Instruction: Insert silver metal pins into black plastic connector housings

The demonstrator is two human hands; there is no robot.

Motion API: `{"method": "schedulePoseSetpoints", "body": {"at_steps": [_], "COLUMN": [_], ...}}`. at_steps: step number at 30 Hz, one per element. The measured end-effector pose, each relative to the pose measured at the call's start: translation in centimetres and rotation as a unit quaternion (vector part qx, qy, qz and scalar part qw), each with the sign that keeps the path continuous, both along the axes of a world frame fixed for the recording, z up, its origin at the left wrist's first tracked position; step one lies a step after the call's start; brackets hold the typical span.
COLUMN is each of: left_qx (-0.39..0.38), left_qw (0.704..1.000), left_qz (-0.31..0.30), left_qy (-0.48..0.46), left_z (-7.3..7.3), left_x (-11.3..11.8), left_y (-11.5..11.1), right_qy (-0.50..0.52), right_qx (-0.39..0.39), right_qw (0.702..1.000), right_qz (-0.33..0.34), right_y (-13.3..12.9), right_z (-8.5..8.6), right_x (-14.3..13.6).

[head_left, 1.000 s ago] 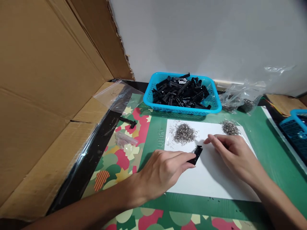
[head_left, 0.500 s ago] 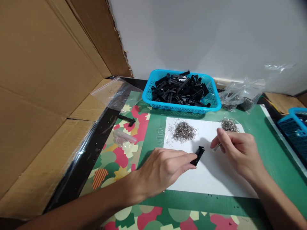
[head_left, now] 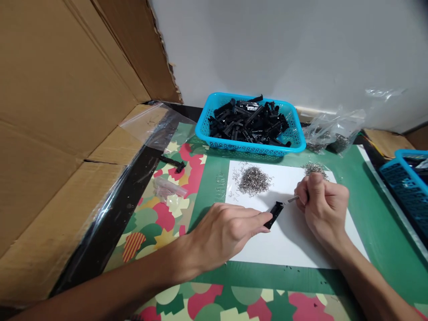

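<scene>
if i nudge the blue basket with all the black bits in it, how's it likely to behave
The blue basket would probably slide rather than tip, since it looks broad, low and flat-based. Its thin, perforated walls suggest light plastic that may flex a little. The black parts are heaped loosely, some up near the rim, so a hard shove might shift them.

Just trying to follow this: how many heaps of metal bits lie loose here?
2. The left heap is on the white sheet; the right heap is at its far edge, partly hidden behind the right hand.
</scene>
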State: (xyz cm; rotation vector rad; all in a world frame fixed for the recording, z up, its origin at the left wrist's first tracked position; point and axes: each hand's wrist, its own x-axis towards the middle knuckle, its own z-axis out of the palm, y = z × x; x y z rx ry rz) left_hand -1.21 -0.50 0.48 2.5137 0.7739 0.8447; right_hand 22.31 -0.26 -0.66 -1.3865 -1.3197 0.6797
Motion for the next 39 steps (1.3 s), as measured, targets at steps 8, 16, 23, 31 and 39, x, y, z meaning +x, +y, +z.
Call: {"method": "schedulePoseSetpoints", "body": {"at_steps": [8, 16, 23, 31, 39], "left_qx": [-0.064, -0.051, -0.028, -0.035, -0.042], "left_qw": [0.997, 0.998, 0.999, 0.998, 0.998], "left_qz": [-0.032, -0.041, -0.039, -0.043, -0.011], "left_qy": [-0.002, -0.01, -0.018, -0.011, -0.045], "left_z": [-0.2, -0.4, -0.8, -0.4, -0.6], "left_x": [-0.1, -0.1, -0.1, -0.2, -0.4], "left_y": [0.0, 0.0, 0.1, 0.1, 0.0], "right_qy": [-0.049, -0.123, -0.14, -0.133, 0.02], "right_qx": [-0.01, 0.015, 0.053, 0.079, 0.033], "right_qw": [0.999, 0.992, 0.989, 0.988, 0.999], "right_qz": [0.011, -0.013, -0.013, 0.019, 0.007], "right_y": [0.1, -0.3, 0.1, 0.3, 0.7], "right_z": [-0.4, -0.1, 0.1, 0.2, 0.1], "right_x": [0.1, -0.1, -0.7, -1.0, 0.0]}}
